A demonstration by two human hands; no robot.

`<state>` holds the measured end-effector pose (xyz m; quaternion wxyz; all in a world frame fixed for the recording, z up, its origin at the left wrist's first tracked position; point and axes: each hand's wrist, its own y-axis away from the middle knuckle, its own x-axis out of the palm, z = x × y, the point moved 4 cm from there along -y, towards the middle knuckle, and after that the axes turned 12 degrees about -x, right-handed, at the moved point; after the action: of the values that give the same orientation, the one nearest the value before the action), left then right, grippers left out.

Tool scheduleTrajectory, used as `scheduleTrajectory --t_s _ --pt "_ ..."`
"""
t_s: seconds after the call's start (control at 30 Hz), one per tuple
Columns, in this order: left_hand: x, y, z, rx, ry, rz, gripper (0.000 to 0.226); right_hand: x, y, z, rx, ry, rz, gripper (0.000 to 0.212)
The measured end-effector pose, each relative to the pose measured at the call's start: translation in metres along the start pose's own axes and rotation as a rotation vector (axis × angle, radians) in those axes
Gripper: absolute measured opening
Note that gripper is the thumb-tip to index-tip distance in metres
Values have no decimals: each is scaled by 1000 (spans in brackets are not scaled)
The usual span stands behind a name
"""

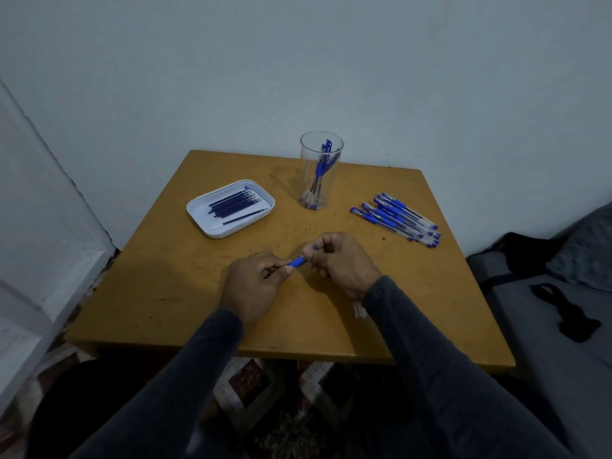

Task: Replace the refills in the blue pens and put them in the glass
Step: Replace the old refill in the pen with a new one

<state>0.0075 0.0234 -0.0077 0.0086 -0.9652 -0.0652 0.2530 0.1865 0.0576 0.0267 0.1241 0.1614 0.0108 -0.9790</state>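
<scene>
Both hands hold one blue pen (297,261) over the middle of the wooden table (172,286). My left hand (255,284) pinches the end with the blue grip, and my right hand (341,263) curls round the other end, hiding most of the barrel. A clear glass (320,170) at the back holds a few blue pens. A pile of several blue pens (397,220) lies to the right of the glass. The white tray (212,230) at the left holds several dark blue refills (235,207).
The table stands against a pale wall in a corner. A small clear object (358,309) lies on the table under my right wrist. A grey seat with a black bag (526,256) and a black strap (563,313) is at the right.
</scene>
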Motion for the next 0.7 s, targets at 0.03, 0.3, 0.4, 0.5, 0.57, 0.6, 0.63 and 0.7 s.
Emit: scheduleTrajectory --t_s 0.03,0.3,0.4,0.5,0.57,0.6,0.63,0.7 --pt "0 0 0 2 -1 -3 15 -1 0 1 -20 -9 26 12" --pt "-1 1 -3 26 -26 0 18 -2 0 -7 9 106 -15 23" --pt "-2 1 -2 12 -29 -5 17 -1 2 -6 -29 2 70 13" --pt "-2 1 -3 4 -27 2 18 0 1 -4 -32 -52 70 15" --pt "-2 1 -4 15 -22 7 18 0 0 -5 -26 -4 15 16" --pt "-2 1 -4 18 -24 6 18 0 0 -5 -33 36 -7 18" --pt "-2 1 -4 20 -29 4 18 0 -1 -6 -54 48 -4 14" --pt "-2 1 -4 15 -42 0 19 0 -1 -5 -79 -52 36 15"
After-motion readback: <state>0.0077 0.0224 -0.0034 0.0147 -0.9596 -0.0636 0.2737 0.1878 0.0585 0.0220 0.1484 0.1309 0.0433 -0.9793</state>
